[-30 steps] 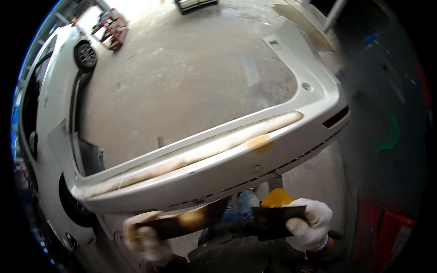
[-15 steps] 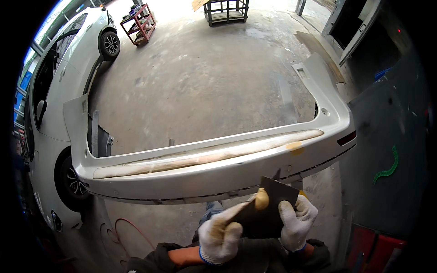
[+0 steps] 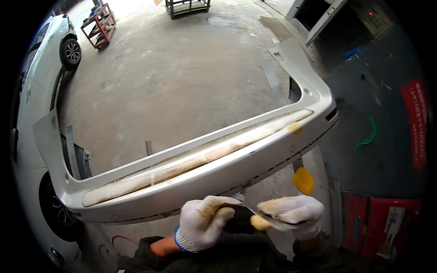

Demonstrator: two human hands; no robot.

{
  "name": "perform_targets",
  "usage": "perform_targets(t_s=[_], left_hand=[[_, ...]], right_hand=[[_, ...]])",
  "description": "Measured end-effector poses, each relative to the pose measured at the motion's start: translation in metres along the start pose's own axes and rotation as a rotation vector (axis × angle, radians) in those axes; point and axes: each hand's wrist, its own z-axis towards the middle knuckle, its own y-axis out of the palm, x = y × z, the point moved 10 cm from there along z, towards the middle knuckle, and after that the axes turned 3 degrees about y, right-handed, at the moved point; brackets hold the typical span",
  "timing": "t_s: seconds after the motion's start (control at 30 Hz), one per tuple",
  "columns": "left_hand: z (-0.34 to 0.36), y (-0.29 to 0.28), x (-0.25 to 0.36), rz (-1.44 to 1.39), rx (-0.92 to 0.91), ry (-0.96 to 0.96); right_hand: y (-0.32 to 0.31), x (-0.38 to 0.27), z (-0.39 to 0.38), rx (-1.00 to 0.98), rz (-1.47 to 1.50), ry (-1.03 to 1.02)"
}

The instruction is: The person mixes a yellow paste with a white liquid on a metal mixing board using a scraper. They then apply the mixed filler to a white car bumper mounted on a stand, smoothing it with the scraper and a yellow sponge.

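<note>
My left hand (image 3: 205,223), in a white knit glove stained tan, is closed on a dark flat putty spreader (image 3: 240,217). My right hand (image 3: 296,216), gloved the same way, grips a second thin spreader (image 3: 280,224), seen nearly edge-on. A lump of yellowish putty (image 3: 260,222) clings to that one near the left hand's blade. Both hands are close together in front of my body, just short of a silver-white car bumper (image 3: 214,185). Along the bumper's top runs a long sanded strip (image 3: 195,159), with a yellow putty patch (image 3: 293,127) near its right end.
A pale car (image 3: 38,86) stands at left. A red-framed cart (image 3: 100,29) and a dark metal crate (image 3: 187,8) are farther off. To the right are a yellow flat piece (image 3: 303,180), a green curved strip (image 3: 368,134) and a red cabinet (image 3: 373,227). A red hose (image 3: 123,237) lies lower left.
The view has swung right. My right hand has turned its spreader from face-on to edge-on, and the putty lump now sits at that blade. The yellow piece has come into fuller sight.
</note>
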Motion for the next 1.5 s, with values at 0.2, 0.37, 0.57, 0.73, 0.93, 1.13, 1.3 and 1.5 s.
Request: perform_targets(t_s=[0.2,0.37,0.57,0.73,0.93,1.13,1.3,1.5], left_hand=[[0.005,-0.022,0.017,0.093,0.156,-0.039],[0.005,-0.03,-0.012,-0.133,0.401,-0.282],[-0.003,-0.021,-0.041,-0.205,0.475,-0.331],[0.005,-0.017,-0.038,-0.228,0.493,-0.366],[0.003,-0.017,-0.043,-0.273,0.518,-0.392],[-0.038,-0.106,-0.055,0.257,0.896,-0.219],[-0.026,-0.179,-0.042,-0.125,1.039,0.032],[-0.044,-0.203,-0.059,-0.233,1.152,0.043]], right_hand=[[-0.003,0.02,0.002,-0.225,-0.485,0.238],[-0.009,-0.049,0.009,0.145,-1.335,-0.188],[0.032,-0.029,-0.003,-0.068,-1.335,-0.292],[0.036,-0.014,0.004,-0.037,-1.317,-0.265],[0.036,0.0,0.011,-0.038,-1.269,-0.236],[0.01,0.005,0.015,-0.082,-1.287,-0.162],[-0.014,0.028,0.026,-0.089,-1.343,-0.148],[-0.016,0.05,0.035,-0.086,-1.349,-0.166]])
